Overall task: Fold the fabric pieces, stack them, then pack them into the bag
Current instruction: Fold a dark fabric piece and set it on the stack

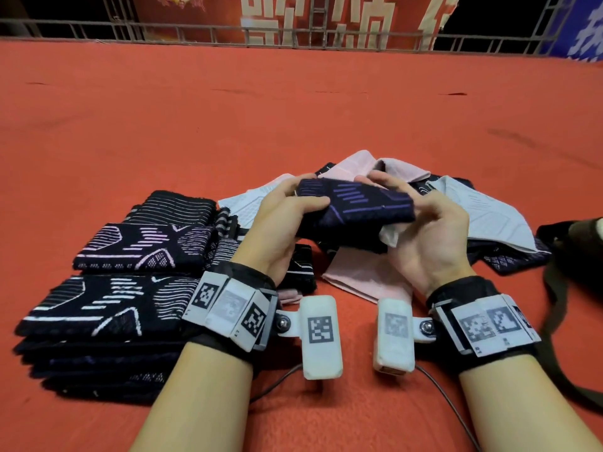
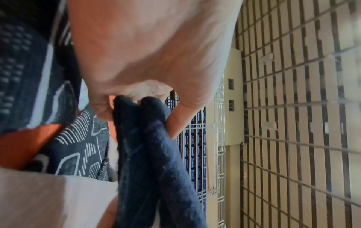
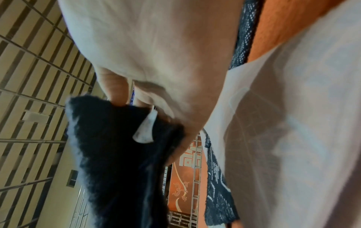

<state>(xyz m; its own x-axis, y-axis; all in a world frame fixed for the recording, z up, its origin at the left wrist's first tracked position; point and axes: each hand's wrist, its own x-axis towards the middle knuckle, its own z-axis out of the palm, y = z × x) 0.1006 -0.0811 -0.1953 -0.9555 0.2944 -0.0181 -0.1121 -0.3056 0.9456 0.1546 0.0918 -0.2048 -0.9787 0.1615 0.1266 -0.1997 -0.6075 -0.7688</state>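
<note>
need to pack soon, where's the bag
In the head view, the dark bag lies at the far right edge of the red table, beside the unfolded cloths.

Bench (image 1: 293, 102): orange-red covering, uniform in colour. Held fabric piece (image 1: 355, 203): dark navy ground with purple bars and thin purple lines; its lining shows white at the lower edge. Near stack (image 1: 107, 308): black-navy pieces with white bars, wavy lines and outlined angular shapes. Far stack (image 1: 143, 243): the same dark ground, the pattern in pale pink-lilac. Loose pile (image 1: 489, 216): pale grey-white and pale pink pieces with faint tone-on-tone line patterns, mixed with dark dotted pieces. Bag (image 1: 574, 233): dark, near black, with an olive-brown strap. Wrist bands (image 1: 235, 308): black straps carrying white blocks with black-and-white square markers. Backdrop (image 1: 293, 21): red panel with large white characters, blue panel at right.
</note>
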